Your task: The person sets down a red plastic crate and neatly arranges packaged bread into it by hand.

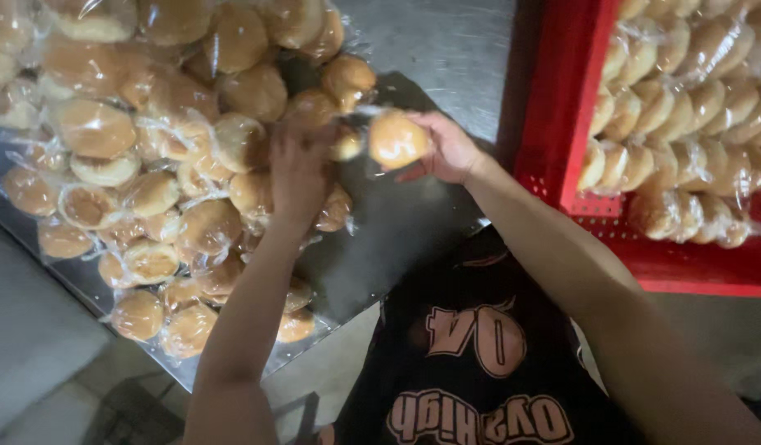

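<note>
Clear-plastic-wrapped buns (150, 165) heaped on steel table (446, 41), golden-brown, round; one wrapped bun (395, 138) in right hand (446, 148). More wrapped buns in rows (685, 124) fill red crate (562, 99), at right.

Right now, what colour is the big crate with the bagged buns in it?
The crate is bright red, seen best in the head view, on the right side.

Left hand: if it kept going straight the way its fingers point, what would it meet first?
The left hand points up into the pile of wrapped buns on the metal table. It likely already touches those at its fingertips, so the buns come first; depth is unclear.
</note>
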